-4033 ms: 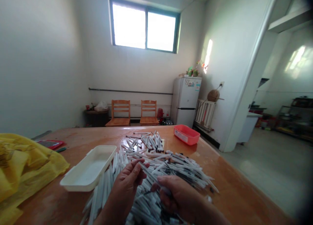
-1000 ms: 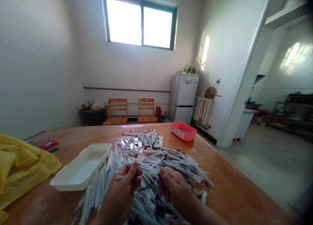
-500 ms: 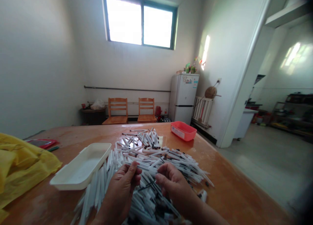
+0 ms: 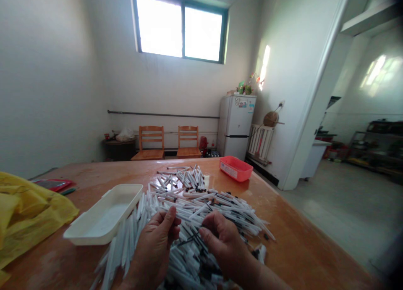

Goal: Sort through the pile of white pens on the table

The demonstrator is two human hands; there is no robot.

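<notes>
The left hand's (image 4: 159,237) fingertips curl out of sight, so whatever they pinch cannot be made out. The yellow bag (image 4: 28,214) runs off the left edge; the far shelves (image 4: 374,147) are blurred.

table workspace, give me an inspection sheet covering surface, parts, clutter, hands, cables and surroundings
surface: glossy orange-brown table
job's things: slim white tubes, many with dark ends, loosely piled
clutter: white tray left of the pile, red tray beyond it to the right, yellow bag at far left
grippers: left hand and right hand over the pile, fingers curled, contents unclear
cables: nothing seen on the table; a dark cord at the wall socket
surroundings: two wooden chairs, fridge, window
</notes>
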